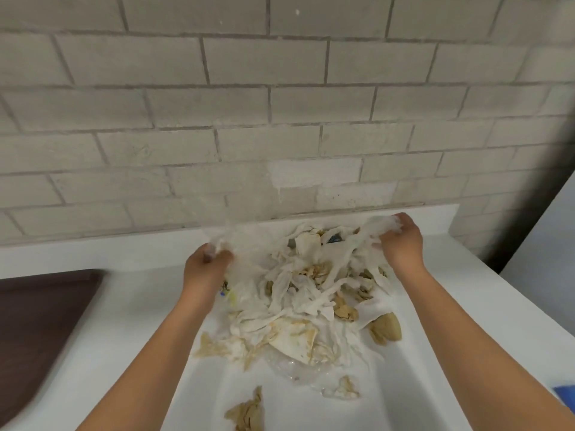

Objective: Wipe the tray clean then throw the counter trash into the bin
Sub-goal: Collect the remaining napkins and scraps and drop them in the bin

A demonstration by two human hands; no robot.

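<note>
Left hand (207, 262): fingers curled tight round a bunch of thin white paper at the far left edge of the trash (298, 293). The bunch is lifted and blurred; whether it is paper or film cannot be told. Fingertips are hidden inside it.

Right hand (399, 241): fingers curled round a twisted white strip at the far right edge of the same heap, knuckles toward the camera. The strip runs from the fist down into the heap. Fingertips are hidden.

Hands, relation: well apart, one on each side of the heap, both forearms reaching in from the bottom edge.

Trash: a loose heap of white paper towels, many stained tan or yellow, lying on the white counter (130, 306) close to the wall (280, 104). Small dark and blue bits near its far side are too small to name.

Plastic (289, 365): clear, crumpled, at the heap's near edge and partly under it; its outline is hard to follow.

Wad (385, 329): tan, at the heap's right side, touching it.

Scrap (247, 412): tan, apart from the heap on the near side, cut off by the bottom edge.

Tray (40, 321): dark brown, flat on the counter to the left, well apart from the heap, cut off by the left edge.

Blue thing (564, 396): at the right edge, mostly out of view, not identifiable.
</note>
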